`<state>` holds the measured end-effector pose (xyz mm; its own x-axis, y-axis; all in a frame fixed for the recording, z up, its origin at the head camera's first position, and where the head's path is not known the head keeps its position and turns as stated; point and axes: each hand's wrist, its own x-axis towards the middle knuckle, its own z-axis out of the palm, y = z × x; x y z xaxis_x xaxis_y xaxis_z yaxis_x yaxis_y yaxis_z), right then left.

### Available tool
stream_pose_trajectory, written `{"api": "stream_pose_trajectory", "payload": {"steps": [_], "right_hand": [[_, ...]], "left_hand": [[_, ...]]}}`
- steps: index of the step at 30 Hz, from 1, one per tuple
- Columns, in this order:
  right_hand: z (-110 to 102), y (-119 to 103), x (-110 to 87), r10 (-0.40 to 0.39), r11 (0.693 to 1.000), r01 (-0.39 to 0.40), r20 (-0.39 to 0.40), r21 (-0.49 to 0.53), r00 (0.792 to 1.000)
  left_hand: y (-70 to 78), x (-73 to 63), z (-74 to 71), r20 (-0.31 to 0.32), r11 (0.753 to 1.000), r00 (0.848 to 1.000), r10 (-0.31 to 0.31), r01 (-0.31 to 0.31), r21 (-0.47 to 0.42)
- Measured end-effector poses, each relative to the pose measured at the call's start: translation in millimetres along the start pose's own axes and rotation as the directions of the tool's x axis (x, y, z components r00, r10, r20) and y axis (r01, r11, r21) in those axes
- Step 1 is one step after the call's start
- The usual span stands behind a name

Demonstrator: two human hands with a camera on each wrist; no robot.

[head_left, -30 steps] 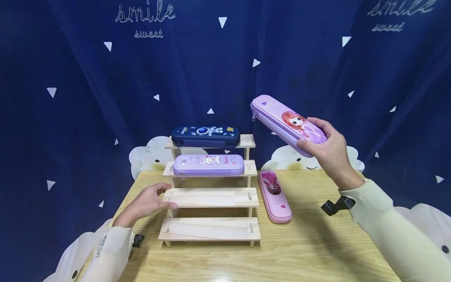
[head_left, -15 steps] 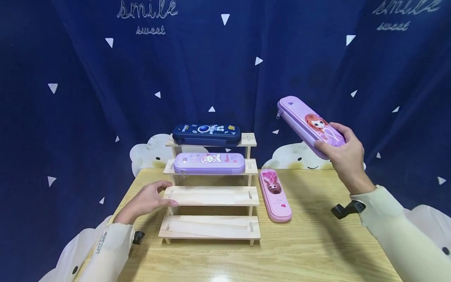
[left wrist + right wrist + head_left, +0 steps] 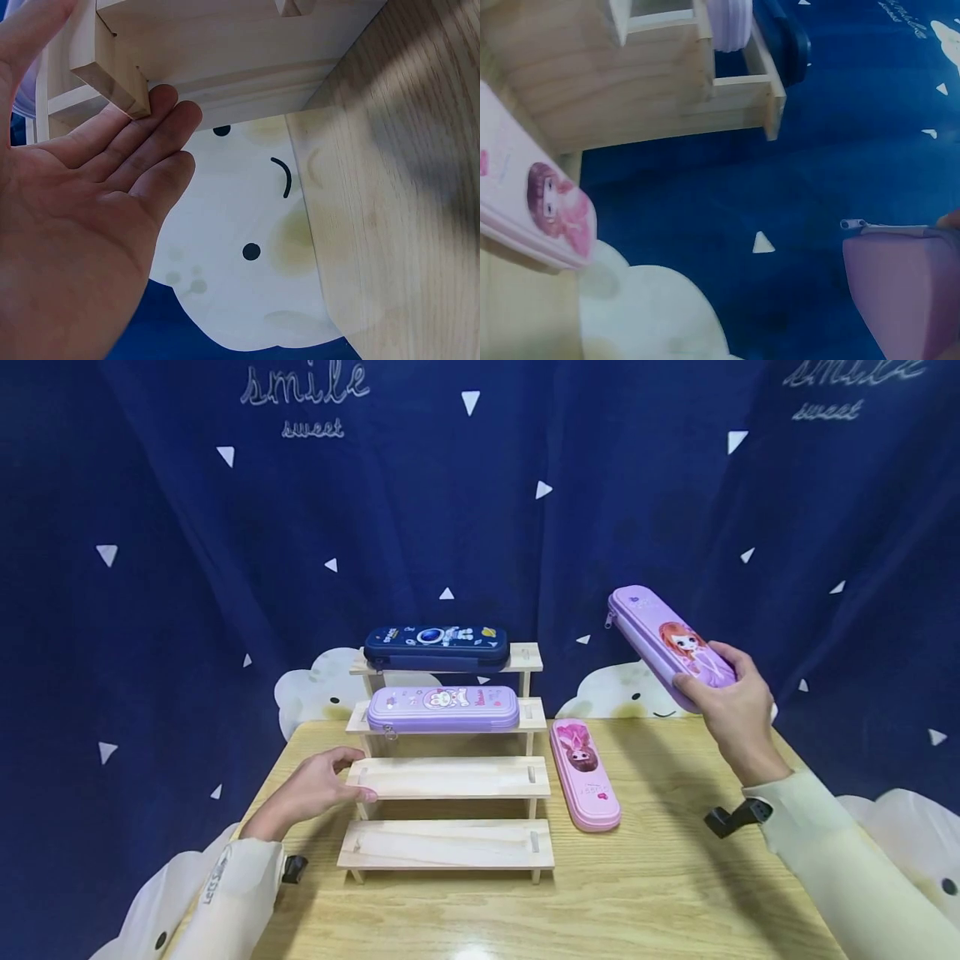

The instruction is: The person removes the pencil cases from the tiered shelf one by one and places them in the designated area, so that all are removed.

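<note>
In the head view, my right hand grips a light purple pencil case with a red-haired doll on its lid. It is raised and tilted to the right of a four-step wooden display stand. The case's zipper end shows at the right edge of the right wrist view. My left hand holds the left end of the stand's second step from the front, thumb at the front edge. Its other fingers lie against the wood in the left wrist view.
A navy astronaut pencil case lies on the top step, a purple rabbit one on the step below. Right of the stand, a pink pencil case lies on the wooden table. A dark blue curtain hangs behind.
My right hand has carried the purple doll pencil case to the right, then slightly down. The left hand has stayed on the stand.
</note>
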<state>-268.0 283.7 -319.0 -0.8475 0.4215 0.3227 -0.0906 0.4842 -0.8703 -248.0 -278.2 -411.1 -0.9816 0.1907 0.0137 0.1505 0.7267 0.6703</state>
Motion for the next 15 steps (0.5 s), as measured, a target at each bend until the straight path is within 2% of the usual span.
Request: {"api": "stream_pose_trajectory", "payload": {"steps": [8, 15], "right_hand": [[8, 24, -6.7, 0.067, 0.997, -0.066, 0.012, -0.043, 0.998], [17, 43, -13.7, 0.11, 0.993, -0.108, 0.02, -0.055, 0.994]], "left_hand": [[-0.5, 1.0, 0.6, -0.006, 1.0, 1.0, 0.02, -0.02, 0.015], [-2.1, 1.0, 2.4, -0.008, 1.0, 1.0, 0.006, -0.006, 0.006]]}}
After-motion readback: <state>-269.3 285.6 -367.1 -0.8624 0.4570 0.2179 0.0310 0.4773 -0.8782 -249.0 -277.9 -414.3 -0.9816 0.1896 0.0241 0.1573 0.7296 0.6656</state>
